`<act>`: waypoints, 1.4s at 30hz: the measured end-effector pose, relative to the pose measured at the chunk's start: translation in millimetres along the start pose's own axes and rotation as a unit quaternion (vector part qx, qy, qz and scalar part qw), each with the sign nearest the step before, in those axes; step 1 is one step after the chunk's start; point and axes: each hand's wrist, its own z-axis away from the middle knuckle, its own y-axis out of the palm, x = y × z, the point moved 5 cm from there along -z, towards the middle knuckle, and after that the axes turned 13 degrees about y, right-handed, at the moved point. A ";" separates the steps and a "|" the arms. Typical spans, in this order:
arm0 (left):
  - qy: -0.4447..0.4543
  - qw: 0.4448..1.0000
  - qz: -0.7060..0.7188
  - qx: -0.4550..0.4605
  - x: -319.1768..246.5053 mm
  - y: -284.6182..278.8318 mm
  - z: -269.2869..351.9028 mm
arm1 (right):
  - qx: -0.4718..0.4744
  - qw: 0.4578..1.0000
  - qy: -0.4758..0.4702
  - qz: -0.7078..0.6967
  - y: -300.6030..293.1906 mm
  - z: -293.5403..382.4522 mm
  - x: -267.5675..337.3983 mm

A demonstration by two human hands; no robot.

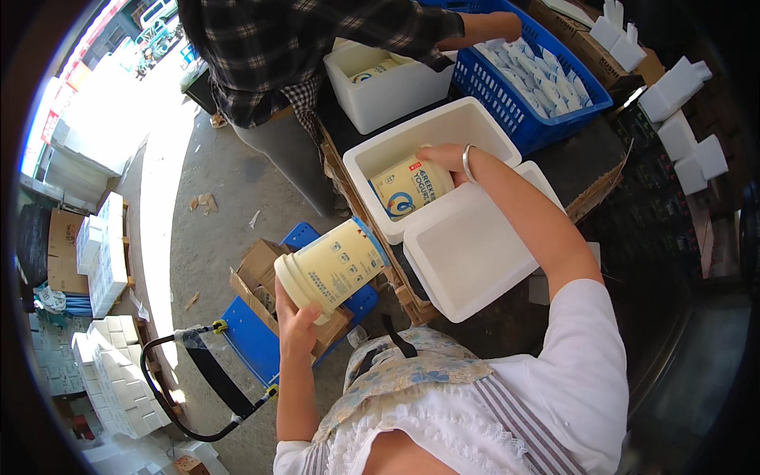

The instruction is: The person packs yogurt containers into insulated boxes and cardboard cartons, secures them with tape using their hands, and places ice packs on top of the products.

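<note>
My left hand [298, 317] grips a cream-coloured yogurt tub [338, 267] by its lid end, holding it tilted above an open cardboard box [255, 261]. A second yogurt tub [411, 187] lies on its side inside a white foam box [371, 157]. My right hand [446, 159] reaches into that box with the fingers around the end of this tub. Against the box's near side rests its white foam lid [469, 249], inner face up. The far fingers of my right hand are partly hidden by the tub.
Across the table a co-worker's hand [504, 27] reaches over a blue plastic crate [504, 116] of ice packs [540, 74]. Another foam box [392, 98] holds yogurt tubs. A blue platform cart [249, 338] with a black handle [157, 389] stands at the left; stacked white boxes [116, 362] lie beyond.
</note>
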 end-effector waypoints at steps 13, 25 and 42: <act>0.050 0.991 -0.082 0.090 -86.2 51.2 -54.0 | -0.238 0.917 -0.270 0.174 -64.2 95.1 0.0; 0.199 0.679 -0.595 0.381 -14.3 299.2 -157.4 | -0.384 0.871 -0.307 0.012 -80.5 156.0 -150.0; -0.001 0.942 -0.298 0.152 56.2 157.4 -64.9 | -0.201 0.895 -0.027 -0.398 -12.1 164.9 -260.7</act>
